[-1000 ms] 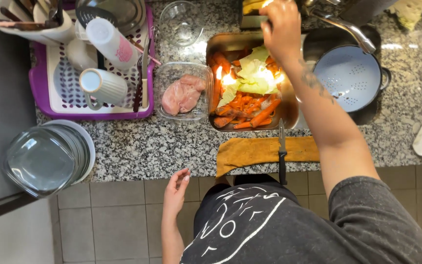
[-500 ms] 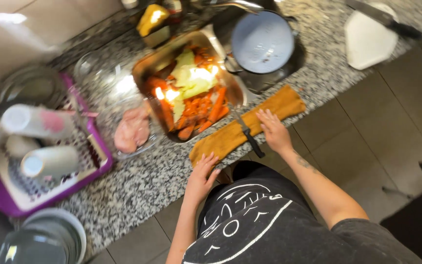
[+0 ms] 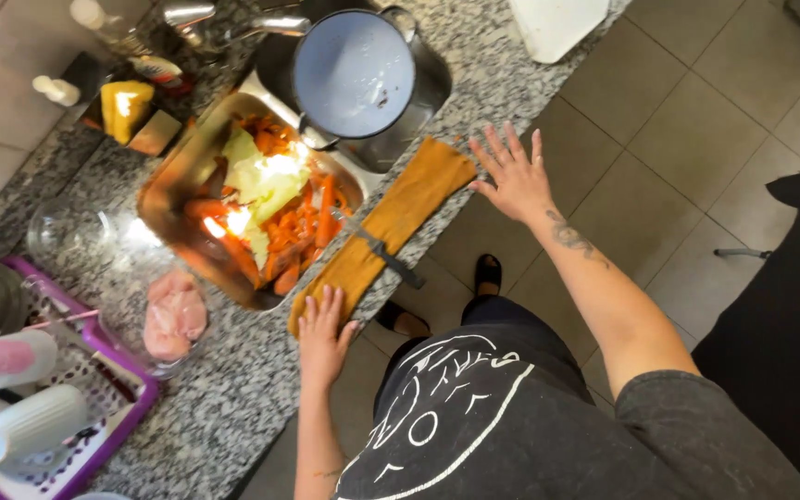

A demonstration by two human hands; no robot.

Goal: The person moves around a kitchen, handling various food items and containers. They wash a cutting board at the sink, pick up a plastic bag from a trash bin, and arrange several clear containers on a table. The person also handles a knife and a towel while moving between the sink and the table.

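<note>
Granite desk (image 3: 233, 389) carries everything. Metal tray (image 3: 173, 181) of carrots and cabbage sits just behind the mustard cloth (image 3: 391, 218) at the desk edge; knife (image 3: 383, 250) lies across the cloth. Left hand (image 3: 323, 338) rests flat on the cloth's near end — grip open, holding nothing. Right hand (image 3: 514, 176) just past the cloth's far end — fingers spread, empty.
</note>
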